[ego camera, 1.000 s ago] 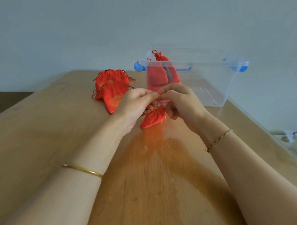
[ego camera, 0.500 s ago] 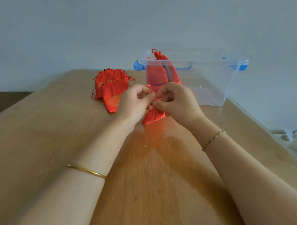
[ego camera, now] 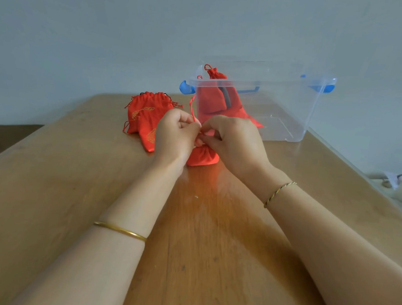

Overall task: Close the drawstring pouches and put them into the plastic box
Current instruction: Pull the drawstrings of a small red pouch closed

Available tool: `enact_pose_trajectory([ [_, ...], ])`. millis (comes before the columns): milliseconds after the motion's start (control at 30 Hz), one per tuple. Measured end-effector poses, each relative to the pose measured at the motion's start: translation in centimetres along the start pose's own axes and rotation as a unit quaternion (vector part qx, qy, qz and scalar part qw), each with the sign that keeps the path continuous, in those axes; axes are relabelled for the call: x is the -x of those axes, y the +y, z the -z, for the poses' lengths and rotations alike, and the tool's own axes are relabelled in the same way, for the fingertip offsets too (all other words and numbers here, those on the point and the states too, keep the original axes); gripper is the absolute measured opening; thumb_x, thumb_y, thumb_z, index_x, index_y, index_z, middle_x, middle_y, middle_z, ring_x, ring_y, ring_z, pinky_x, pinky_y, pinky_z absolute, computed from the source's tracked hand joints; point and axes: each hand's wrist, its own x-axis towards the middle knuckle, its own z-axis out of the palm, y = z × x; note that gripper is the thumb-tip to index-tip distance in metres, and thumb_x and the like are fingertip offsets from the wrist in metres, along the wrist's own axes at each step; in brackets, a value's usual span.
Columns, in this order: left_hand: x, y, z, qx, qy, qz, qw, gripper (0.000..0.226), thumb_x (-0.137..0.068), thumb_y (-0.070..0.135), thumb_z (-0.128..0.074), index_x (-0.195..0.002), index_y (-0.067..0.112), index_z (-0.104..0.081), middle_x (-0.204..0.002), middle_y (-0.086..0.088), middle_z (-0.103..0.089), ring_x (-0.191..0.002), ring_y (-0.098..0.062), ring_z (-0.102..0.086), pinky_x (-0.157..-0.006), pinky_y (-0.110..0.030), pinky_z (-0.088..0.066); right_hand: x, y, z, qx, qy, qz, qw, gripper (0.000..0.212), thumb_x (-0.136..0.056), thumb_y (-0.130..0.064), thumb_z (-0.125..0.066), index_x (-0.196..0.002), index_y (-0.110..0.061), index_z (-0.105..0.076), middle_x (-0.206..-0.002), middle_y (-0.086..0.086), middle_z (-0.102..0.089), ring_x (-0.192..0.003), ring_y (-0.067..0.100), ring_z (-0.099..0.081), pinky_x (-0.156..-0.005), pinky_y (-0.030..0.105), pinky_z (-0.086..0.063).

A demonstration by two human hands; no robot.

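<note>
The left hand [ego camera: 175, 134] and right hand [ego camera: 234, 140] pinch the red pouch [ego camera: 203, 157], neck uppermost.

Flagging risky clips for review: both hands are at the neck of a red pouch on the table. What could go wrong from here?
1. The left hand pinches the cord while the right hand pinches the held pouch at its neck. A slip could leave the neck partly open.
2. The stacked pouches stand tall at the left end of the plastic box, so another dropped on top may slide off or topple them.
</note>
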Motion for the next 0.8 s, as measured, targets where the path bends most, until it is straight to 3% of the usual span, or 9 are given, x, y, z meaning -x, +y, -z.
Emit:
enact_pose_trajectory([
  [133,-0.1,0.2,0.1,0.032,0.006,0.044,0.999,0.018,-0.082,0.001,-0.056,-0.099,0.0,-0.052,-0.072,-0.014,-0.061,-0.04,-0.006,-0.054,-0.041,-0.014,-0.039,0.0,0.4,-0.3,0.027,-0.019,-0.001,0.999,0.015,-0.082,-0.02,-0.059,-0.09,-0.017,-0.072,-0.077,0.007,-0.069,-0.076,0.031,-0.062,-0.067,0.04,-0.048],
  [267,-0.1,0.6,0.4,0.067,-0.048,0.074,0.994,0.033,-0.073,0.002,-0.064,-0.1,0.013,-0.048,-0.077,-0.002,-0.061,-0.067,-0.017,-0.06,-0.056,-0.022,-0.042,0.0,1.1,0.0,-0.021,-0.006,-0.054,0.998,0.013,-0.081,-0.011,-0.059,-0.083,-0.01,-0.071,-0.072,0.004,-0.067,-0.068,0.02,-0.058,-0.064,0.033,-0.045],
  [333,0.1,0.7,0.5,0.032,-0.059,0.037,0.997,0.036,-0.074,-0.004,-0.065,-0.091,0.021,-0.046,-0.085,0.0,-0.058,-0.072,-0.017,-0.057,-0.062,-0.024,-0.044,-0.2,1.2,0.4,-0.087,-0.034,-0.099,0.991,0.012,-0.082,-0.007,-0.059,-0.076,-0.006,-0.069,-0.061,-0.004,-0.059,-0.058,0.004,-0.05,-0.058,0.024,-0.039],
  [433,0.3,0.5,0.7,-0.063,-0.072,-0.057,0.994,0.029,-0.08,-0.002,-0.064,-0.077,0.024,-0.051,-0.08,0.005,-0.058,-0.069,-0.011,-0.057,-0.069,-0.028,-0.048,-0.1,1.2,1.0,-0.267,-0.062,-0.198,0.941,0.023,-0.084,-0.004,-0.058,-0.061,-0.008,-0.059,-0.046,-0.009,-0.046,-0.041,0.001,-0.04,-0.047,0.013,-0.03],
  [533,0.4,0.4,0.8,-0.136,-0.087,-0.105,0.981,0.023,-0.082,0.001,-0.062,-0.074,0.023,-0.063,-0.082,0.002,-0.066,-0.074,-0.012,-0.063,-0.076,-0.032,-0.052,0.0,1.5,1.0,-0.384,-0.097,-0.275,0.876,0.02,-0.09,-0.006,-0.055,-0.071,-0.006,-0.06,-0.054,0.001,-0.044,-0.045,0.006,-0.036,-0.045,0.016,-0.027],
  [600,0.5,0.6,0.6,-0.167,-0.078,-0.116,0.976,0.017,-0.081,0.003,-0.062,-0.078,0.019,-0.069,-0.086,-0.001,-0.066,-0.078,-0.012,-0.064,-0.079,-0.03,-0.052,0.0,1.7,0.9,-0.411,-0.101,-0.305,0.853,0.019,-0.091,-0.007,-0.054,-0.074,-0.007,-0.063,-0.052,0.0,-0.044,-0.042,0.004,-0.037,-0.045,0.017,-0.028],
  [733,0.8,0.7,0.5,-0.2,-0.076,-0.153,0.965,0.005,-0.078,0.013,-0.07,-0.081,0.012,-0.074,-0.086,0.006,-0.059,-0.087,-0.01,-0.058,-0.082,-0.025,-0.046,-0.1,1.9,1.0,-0.407,-0.091,-0.315,0.853,0.015,-0.091,-0.009,-0.055,-0.08,-0.003,-0.064,-0.053,0.002,-0.044,-0.041,0.004,-0.037,-0.046,0.018,-0.03],
  [800,0.6,0.5,0.4,-0.219,-0.082,-0.166,0.958,0.007,-0.077,0.015,-0.073,-0.083,0.012,-0.075,-0.096,0.0,-0.059,-0.091,-0.01,-0.056,-0.084,-0.024,-0.045,0.0,1.8,1.0,-0.391,-0.094,-0.301,0.865,0.013,-0.09,-0.009,-0.056,-0.082,-0.001,-0.063,-0.055,0.004,-0.044,-0.042,0.004,-0.038,-0.046,0.017,-0.032],
])
